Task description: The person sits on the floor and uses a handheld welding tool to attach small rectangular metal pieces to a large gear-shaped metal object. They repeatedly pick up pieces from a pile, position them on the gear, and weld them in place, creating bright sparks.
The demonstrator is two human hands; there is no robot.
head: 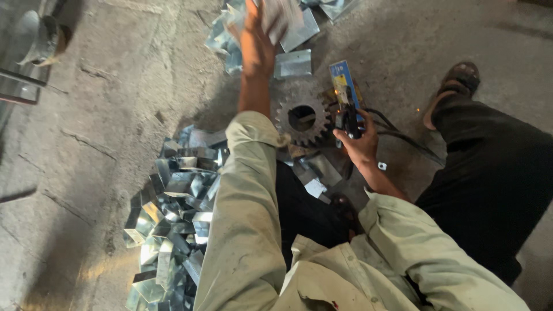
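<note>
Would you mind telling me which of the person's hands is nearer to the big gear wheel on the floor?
The right. The right hand holds a dark tool just beside the gear wheel, at its right edge. The left hand is raised farther off, above it in the picture, gripping a metal sheet piece.

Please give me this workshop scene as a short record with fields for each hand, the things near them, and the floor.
left hand: stretched forward, holding a blurred metal piece above the floor
right hand: gripping a dark tool beside a blue box
gear: large toothed wheel lying flat between the hands
bent metal pieces: shiny pile by the left sleeve
far pile: more metal pieces ahead
floor: cracked concrete
foot: in a sandal, at right
</note>
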